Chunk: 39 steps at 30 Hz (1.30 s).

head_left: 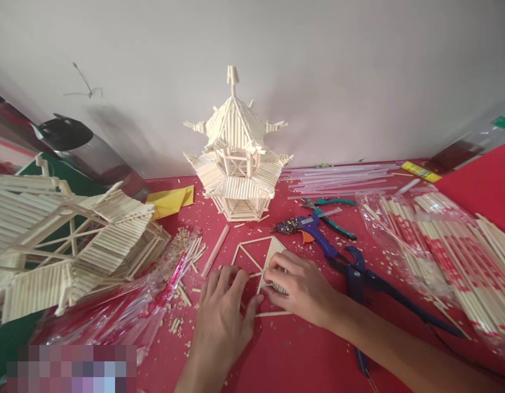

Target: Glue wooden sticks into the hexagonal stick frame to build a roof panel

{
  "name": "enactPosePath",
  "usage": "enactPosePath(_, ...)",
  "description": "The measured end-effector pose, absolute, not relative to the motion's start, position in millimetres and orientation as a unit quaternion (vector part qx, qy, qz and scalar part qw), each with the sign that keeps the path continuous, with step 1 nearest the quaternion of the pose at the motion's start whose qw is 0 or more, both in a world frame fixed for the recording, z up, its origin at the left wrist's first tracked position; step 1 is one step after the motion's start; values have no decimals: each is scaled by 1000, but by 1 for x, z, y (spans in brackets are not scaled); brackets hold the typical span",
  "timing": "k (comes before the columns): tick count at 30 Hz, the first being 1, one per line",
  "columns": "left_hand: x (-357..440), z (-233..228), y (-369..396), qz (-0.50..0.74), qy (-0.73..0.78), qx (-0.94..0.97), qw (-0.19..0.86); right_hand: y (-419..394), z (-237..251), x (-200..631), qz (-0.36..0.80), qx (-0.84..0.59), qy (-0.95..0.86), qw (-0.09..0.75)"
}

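Note:
A flat frame of thin wooden sticks [256, 240] lies on the red tabletop, with spokes meeting near its middle. Short sticks laid side by side fill one wedge, the panel [276, 248] on its right. My left hand [223, 314] is bent over the frame's left side, its fingers and thumb around that corner. Over the panel, my right hand [299, 284] has its fingertips pinched together; whatever is between them is hidden. Behind the frame stands a two-tiered stick pagoda [236, 164], upright near the wall.
Right of the frame lie a blue glue gun [313, 232], green-handled pliers [334, 224] and a dark blue cutter [356, 284]. Bagged sticks [449, 256] lie farther right, clear glue sticks [342, 179] behind. A larger stick model [84, 240] and plastic wrap [125, 308] are at left.

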<state>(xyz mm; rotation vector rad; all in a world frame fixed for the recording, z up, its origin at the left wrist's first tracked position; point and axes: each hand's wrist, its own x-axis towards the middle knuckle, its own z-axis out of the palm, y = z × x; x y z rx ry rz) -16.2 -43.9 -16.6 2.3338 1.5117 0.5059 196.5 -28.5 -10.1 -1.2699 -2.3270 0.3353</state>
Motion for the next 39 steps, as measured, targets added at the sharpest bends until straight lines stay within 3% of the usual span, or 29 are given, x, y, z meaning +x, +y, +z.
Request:
enactPosePath(8,-15,-13,-42,182,534,810,159,-28,-4,199,130,-463,-858,180)
enactPosePath(18,-17,-13,-42,187,524,817,154,-18,32,221,302,-459,-819,167)
enactPosePath(23,-20,-13,-39,206,508,823,148,-15,38,231,267,-454,-833,170)
enactPosePath(29,-32,-17,-31,253,496,818,141,-21,40,235,234,-427,-867,110)
enactPosePath(39,-69,-7,-19,271,592,759,13,-44,40,233,204,-410,-887,57)
